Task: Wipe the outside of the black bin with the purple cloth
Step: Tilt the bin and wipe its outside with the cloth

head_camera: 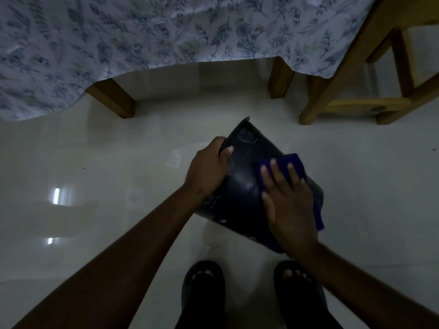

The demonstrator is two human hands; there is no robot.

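Observation:
The black bin (240,186) is tipped on its side above the pale floor, its rim pointing away from me and its base toward my feet. Dusty smears show on its outer wall. My left hand (209,166) grips the bin's rim at the left, thumb on the outside. My right hand (288,200) lies flat, fingers spread, pressing the purple cloth (293,162) against the bin's right side. Cloth edges stick out beyond my fingertips and past the right of my palm.
A table with a floral blue cloth (142,36) and wooden legs (114,98) stands ahead. A wooden chair (370,100) is at the upper right. My feet in dark sandals (204,288) are just below the bin on the glossy floor (95,186).

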